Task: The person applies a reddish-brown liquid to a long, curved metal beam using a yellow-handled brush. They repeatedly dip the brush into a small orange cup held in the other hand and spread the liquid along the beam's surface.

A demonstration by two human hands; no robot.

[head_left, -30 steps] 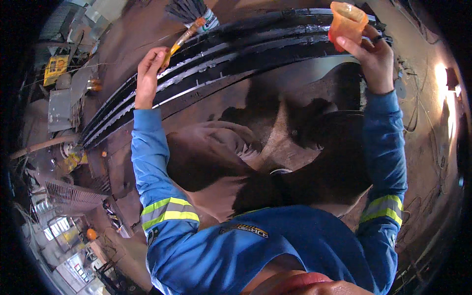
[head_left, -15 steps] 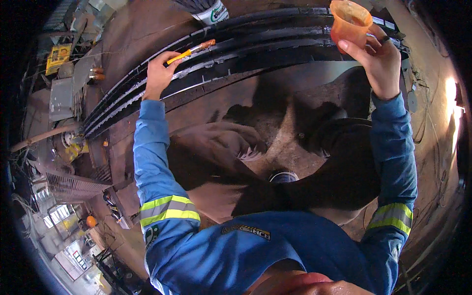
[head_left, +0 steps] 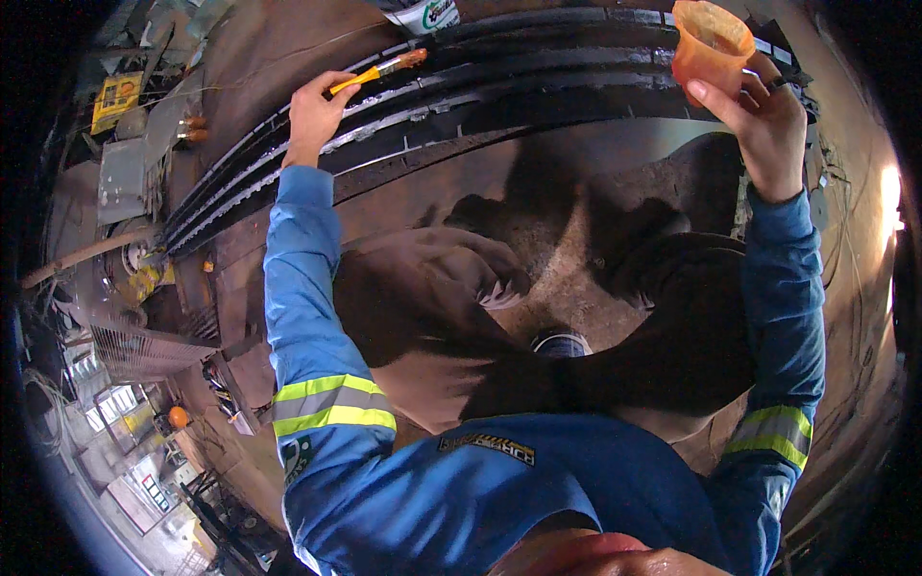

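Observation:
My left hand (head_left: 317,110) is closed around the yellow handle of a paintbrush (head_left: 370,76). Its reddish-brown bristles point right, over long dark metal bars (head_left: 538,69) with shiny streaks along their edges. Whether the bristles touch a bar I cannot tell. In my right hand (head_left: 768,134) is a translucent orange cup (head_left: 709,60), gripped by its side with the thumb in front. It is held up over the right part of the bars, its wide rim tilted partly toward me. Little of the cup's contents can be made out.
A white bucket (head_left: 429,16) stands beyond the bars. Off to the left are a yellow container (head_left: 116,99), two more brushes (head_left: 192,129) and a long wooden handle (head_left: 86,261). My bent legs (head_left: 432,317) are close below the bars. Cables (head_left: 845,259) lie on the floor at right.
The view has shifted slightly. In the picture, the brush and left hand sit a little higher and the cup and right hand farther right. Both hands keep their holds.

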